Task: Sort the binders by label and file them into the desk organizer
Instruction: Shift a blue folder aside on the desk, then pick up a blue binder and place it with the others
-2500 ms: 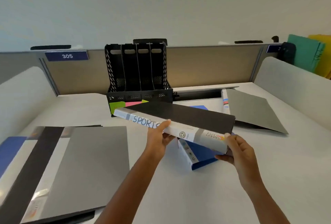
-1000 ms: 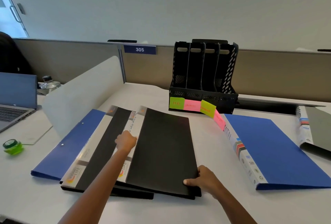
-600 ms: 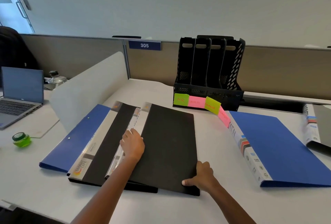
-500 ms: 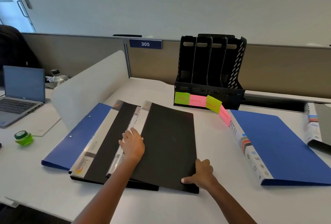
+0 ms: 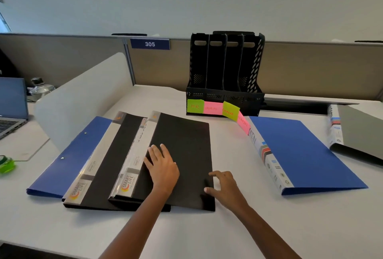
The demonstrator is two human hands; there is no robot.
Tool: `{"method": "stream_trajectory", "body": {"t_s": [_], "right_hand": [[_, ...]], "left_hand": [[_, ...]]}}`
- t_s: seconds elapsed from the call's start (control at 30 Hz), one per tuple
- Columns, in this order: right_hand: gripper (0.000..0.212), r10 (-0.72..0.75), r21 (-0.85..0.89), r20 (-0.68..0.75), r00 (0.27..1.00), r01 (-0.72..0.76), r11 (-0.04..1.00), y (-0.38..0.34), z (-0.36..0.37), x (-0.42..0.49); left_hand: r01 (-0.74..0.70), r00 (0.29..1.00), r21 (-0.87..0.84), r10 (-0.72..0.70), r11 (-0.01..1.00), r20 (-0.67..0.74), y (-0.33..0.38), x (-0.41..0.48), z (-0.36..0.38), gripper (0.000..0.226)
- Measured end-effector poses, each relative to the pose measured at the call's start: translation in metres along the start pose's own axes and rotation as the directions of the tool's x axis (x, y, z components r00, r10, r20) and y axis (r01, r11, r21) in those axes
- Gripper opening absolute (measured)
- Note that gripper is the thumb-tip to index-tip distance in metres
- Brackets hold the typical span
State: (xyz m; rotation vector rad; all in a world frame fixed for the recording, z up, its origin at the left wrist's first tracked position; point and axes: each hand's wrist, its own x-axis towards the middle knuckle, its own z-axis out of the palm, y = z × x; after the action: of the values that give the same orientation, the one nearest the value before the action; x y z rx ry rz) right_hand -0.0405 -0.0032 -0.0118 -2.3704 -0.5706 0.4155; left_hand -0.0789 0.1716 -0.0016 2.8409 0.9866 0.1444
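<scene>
The top black binder (image 5: 182, 155) lies flat on the white desk (image 5: 269, 227), near me and a bit left of the middle. It rests partly on a second black binder (image 5: 107, 167), which lies to its left. Under that one, farther left, a blue binder (image 5: 68, 155) sticks out.

My left hand (image 5: 163, 167) is open and lies flat on the top black binder, fingers spread, gripping nothing. My right hand (image 5: 226, 188) is open too, with its fingertips touching the near right edge of the same binder.

To the right, apart from the pile, another blue binder (image 5: 306, 151) lies flat with its label side toward the pile. Past it, at the far right, is a gray binder (image 5: 360, 132).

The black desk organizer (image 5: 226, 72) stands upright at the far side of the desk. Its four slots have no binders in them. Sticky notes (image 5: 215, 108) in green and pink hang along its front. A laptop (image 5: 10, 105) sits far left.
</scene>
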Motion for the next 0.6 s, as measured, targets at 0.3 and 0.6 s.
{"method": "stream_trajectory", "body": {"t_s": [0.3, 0.6], "right_hand": [[0.032, -0.142, -0.262, -0.472, 0.870, 0.016, 0.965, 0.066, -0.069, 0.003], [0.080, 0.207, -0.526, -0.218, 0.954, -0.293, 0.799, 0.120, -0.102, -0.004]], "left_hand": [[-0.235, 0.962, -0.165, 0.254, 0.958, 0.103, 0.088, -0.020, 0.013, 0.065], [-0.052, 0.850, -0.567, 0.334, 0.822, 0.407, 0.179, -0.036, 0.022, 0.064]]}}
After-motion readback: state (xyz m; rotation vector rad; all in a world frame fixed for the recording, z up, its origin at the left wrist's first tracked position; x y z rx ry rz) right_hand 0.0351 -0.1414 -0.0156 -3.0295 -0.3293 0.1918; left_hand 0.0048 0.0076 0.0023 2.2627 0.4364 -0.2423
